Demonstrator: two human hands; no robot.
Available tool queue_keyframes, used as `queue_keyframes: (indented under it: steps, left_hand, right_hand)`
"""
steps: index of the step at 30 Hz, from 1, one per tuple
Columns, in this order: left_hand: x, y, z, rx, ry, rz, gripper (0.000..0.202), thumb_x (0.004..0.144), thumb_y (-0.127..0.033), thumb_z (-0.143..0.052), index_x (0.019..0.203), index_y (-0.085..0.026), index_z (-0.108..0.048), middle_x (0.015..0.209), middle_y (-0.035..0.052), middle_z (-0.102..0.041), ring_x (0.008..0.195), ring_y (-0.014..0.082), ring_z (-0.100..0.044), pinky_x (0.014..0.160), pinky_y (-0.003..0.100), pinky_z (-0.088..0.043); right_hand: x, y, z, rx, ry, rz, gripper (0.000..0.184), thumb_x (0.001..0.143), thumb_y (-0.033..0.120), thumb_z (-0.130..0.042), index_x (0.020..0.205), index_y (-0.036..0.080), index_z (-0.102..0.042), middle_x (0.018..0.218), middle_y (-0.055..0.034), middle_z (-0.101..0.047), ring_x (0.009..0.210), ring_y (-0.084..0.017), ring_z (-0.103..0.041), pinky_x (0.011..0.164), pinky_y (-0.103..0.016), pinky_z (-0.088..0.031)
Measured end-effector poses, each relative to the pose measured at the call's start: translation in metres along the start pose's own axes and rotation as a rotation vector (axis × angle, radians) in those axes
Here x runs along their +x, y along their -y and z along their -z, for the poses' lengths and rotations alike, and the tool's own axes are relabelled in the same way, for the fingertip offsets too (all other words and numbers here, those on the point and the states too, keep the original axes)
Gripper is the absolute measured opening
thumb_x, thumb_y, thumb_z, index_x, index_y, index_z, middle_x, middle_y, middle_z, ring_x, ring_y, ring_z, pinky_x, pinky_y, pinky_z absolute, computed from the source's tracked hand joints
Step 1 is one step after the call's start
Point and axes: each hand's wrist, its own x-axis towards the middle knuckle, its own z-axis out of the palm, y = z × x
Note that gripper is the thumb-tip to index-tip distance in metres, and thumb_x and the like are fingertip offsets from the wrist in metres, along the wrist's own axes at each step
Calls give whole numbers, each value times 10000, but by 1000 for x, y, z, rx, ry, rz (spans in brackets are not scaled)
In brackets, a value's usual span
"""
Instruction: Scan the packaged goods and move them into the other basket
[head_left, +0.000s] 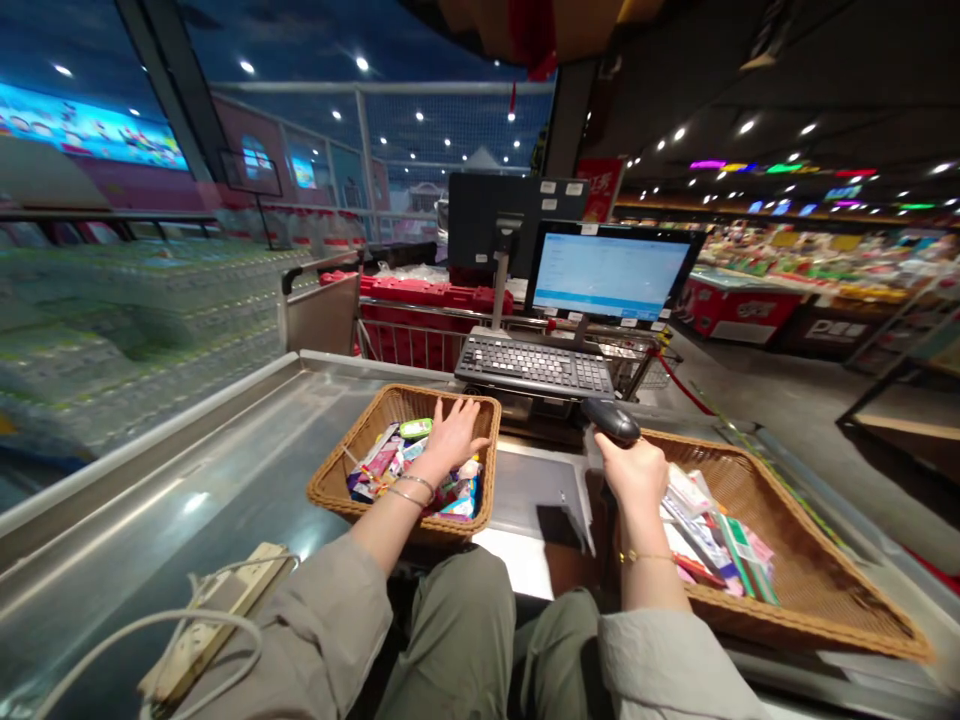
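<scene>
My left hand reaches over the smaller wicker basket, fingers spread, with nothing visible in its grasp. Inside that basket lie several small colourful packets and a green-wrapped item. My right hand is wrapped round the handle of a black handheld barcode scanner, whose head points away from me. Just right of this hand stands a larger wicker basket. Several long boxes and packets lie in it, one of them green and white.
A black keyboard and a lit monitor stand at the counter's far side. On the metal counter at left lies a power strip with a looping white cable. A shopping cart with red contents is behind the counter.
</scene>
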Motion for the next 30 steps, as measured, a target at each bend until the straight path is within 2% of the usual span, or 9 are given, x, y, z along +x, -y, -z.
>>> queue_keyframes:
  steps: [5, 10, 15, 19, 21, 24, 26, 30]
  left_hand:
    - [-7, 45, 4, 60, 121, 127, 679, 953, -470, -512, 1529, -148, -352, 1612, 160, -331, 1515, 309, -250, 1233, 605, -83]
    - [-9, 78, 2, 78, 189, 194, 686, 939, -390, -548, 1529, -111, -339, 1621, 183, -297, 1524, 310, -220, 1238, 550, -135]
    - [-6, 106, -7, 89, 234, 254, 585, 946, -211, -497, 1507, -99, -373, 1600, 196, -342, 1507, 300, -273, 1222, 479, -236]
    - [-2, 124, -15, 96, 249, 304, 509, 936, -91, -472, 1445, -105, -460, 1533, 216, -445, 1458, 289, -378, 1181, 427, -329]
    - [1, 130, -18, 96, 255, 321, 428, 958, -129, -504, 1386, -121, -518, 1462, 205, -520, 1381, 281, -475, 1125, 423, -407]
    - [5, 135, -22, 96, 280, 357, 362, 965, -314, -595, 1291, -160, -576, 1317, 127, -601, 1153, 246, -615, 961, 449, -537]
    - [7, 138, -24, 94, 314, 389, 381, 949, -377, -620, 1267, -170, -585, 1268, 98, -612, 1070, 228, -636, 895, 451, -566]
    - [10, 139, -25, 95, 387, 432, 376, 952, -364, -618, 1272, -171, -581, 1271, 95, -611, 1075, 226, -635, 898, 449, -566]
  right_hand:
    - [-7, 12, -21, -16, 53, 31, 519, 737, 557, -620, 1007, 138, -763, 991, -196, -735, 945, -332, -668, 839, -417, -495]
    - [-14, 22, -35, -23, 88, 35, 501, 734, 547, -620, 998, 146, -761, 1007, -196, -734, 962, -346, -672, 839, -424, -497]
    - [-18, 27, -46, -19, 119, 26, 504, 722, 562, -619, 1010, 173, -757, 1026, -181, -734, 952, -346, -677, 832, -424, -501]
    - [-17, 25, -53, -21, 138, 1, 527, 714, 569, -626, 1027, 164, -755, 1024, -193, -729, 948, -344, -676, 833, -427, -504]
    - [-17, 23, -56, -25, 150, -7, 525, 716, 568, -628, 1026, 164, -755, 1017, -193, -729, 943, -339, -678, 832, -426, -507]
    - [-16, 22, -59, -37, 165, -17, 513, 720, 562, -632, 1026, 169, -752, 1019, -191, -728, 960, -337, -677, 846, -430, -507]
    - [-15, 22, -60, -44, 174, -25, 513, 720, 561, -635, 1035, 173, -750, 1033, -190, -728, 974, -342, -676, 855, -434, -506]
    - [-13, 20, -62, -54, 185, -36, 526, 724, 569, -631, 1050, 174, -749, 1047, -191, -725, 984, -347, -675, 862, -438, -503]
